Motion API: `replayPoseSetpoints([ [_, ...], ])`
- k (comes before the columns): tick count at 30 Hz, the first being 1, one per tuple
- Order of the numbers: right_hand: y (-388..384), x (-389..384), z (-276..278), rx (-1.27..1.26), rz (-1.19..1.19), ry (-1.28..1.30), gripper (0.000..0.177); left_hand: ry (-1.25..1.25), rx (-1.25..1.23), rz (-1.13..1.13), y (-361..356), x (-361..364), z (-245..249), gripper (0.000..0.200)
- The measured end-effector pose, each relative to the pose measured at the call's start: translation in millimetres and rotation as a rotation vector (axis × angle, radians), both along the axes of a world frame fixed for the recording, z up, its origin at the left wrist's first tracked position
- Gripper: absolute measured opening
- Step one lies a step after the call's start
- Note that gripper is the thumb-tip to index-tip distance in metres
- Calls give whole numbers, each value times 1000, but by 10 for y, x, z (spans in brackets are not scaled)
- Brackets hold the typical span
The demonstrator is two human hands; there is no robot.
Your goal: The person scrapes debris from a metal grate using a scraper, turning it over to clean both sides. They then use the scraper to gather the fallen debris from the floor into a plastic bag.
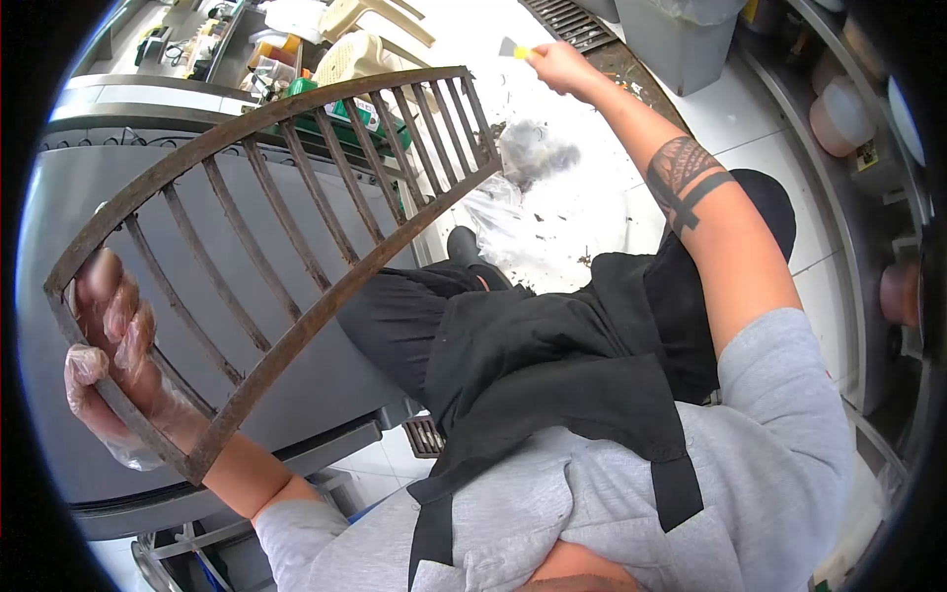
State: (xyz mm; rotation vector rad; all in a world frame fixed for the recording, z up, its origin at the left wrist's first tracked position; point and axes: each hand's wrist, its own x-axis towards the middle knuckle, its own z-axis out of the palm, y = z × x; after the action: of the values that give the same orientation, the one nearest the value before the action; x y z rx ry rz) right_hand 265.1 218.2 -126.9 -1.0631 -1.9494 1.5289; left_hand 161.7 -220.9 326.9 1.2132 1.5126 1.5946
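My left hand (123,355), in a clear plastic glove, is closed round the near end bar of a brown, rusty-looking metal drain grate (330,286). The grate is lifted off the floor and slants up and away across the left half of the view. My right hand (564,71), bare, reaches far forward with its fingers wrapped round a small scraper (513,49) with a yellow handle and a flat blade. The scraper is apart from the grate. Beneath it, dark bits of debris lie scattered on the white floor (592,197).
A crumpled clear plastic bag (533,153) lies on the floor ahead. A grey bin (686,49) stands near a floor drain grating (567,22). To the left is a grey metal cabinet (247,345); shelves with tubs (843,113) line the right. A cream plastic stool (360,59) stands ahead.
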Motion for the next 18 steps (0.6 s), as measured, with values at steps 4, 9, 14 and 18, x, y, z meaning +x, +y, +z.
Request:
replayPoseSetpoints([
  [4, -214, -53, 65, -181, 121, 274, 32, 9, -41, -10, -28, -2, 37, 81],
  [9, -286, -36, -15, 145, 564, -340, 28, 5, -31, 31, -10, 0, 31, 81],
  [14, -229, -104, 142, -60, 70, 81, 31, -5, -41, -29, -7, -15, 60, 81],
  [18, -325, 93, 302, -315, 273, 26, 38, -4, -18, 38, 0, 11, 52, 81],
])
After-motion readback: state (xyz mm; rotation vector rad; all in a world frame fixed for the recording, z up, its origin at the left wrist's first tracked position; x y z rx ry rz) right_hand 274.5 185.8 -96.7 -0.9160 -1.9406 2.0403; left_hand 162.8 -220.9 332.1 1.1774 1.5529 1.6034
